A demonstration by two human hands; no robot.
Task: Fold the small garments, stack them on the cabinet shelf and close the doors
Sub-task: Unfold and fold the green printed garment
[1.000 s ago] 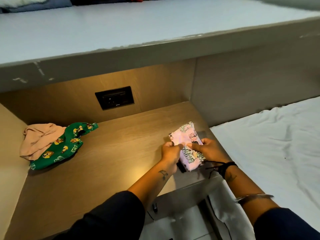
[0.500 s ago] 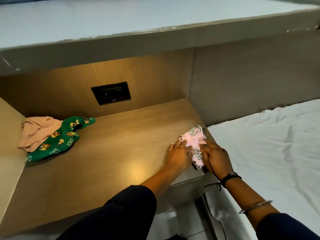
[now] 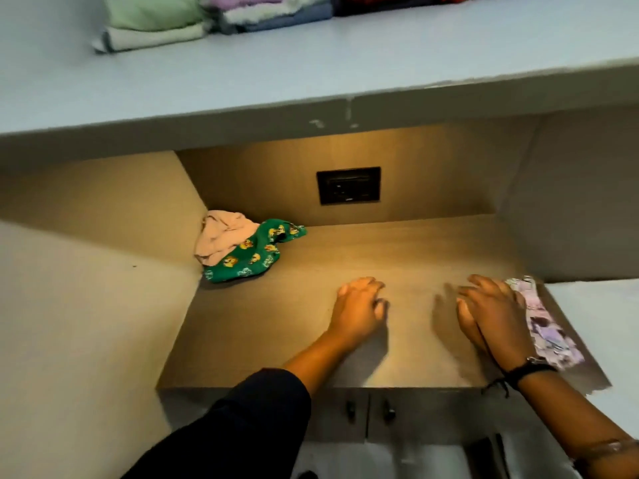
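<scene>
On the wooden counter (image 3: pixel 311 340), my left hand (image 3: pixel 359 309) rests flat, gripping nothing; my right hand (image 3: pixel 491 312), fingers loose, touches the folded pink garment (image 3: pixel 546 326). Folding continues: next, reach the green garment (image 3: pixel 249 254) and peach garment (image 3: pixel 221 233), far left.

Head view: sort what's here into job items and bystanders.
Job:
- pink printed garment, folded, beside the right hand
- green garment, unfolded
- peach garment, unfolded
- cabinet doors
- folded stack on the upper shelf

Bystanders:
- wall socket
- white bedsheet
</scene>
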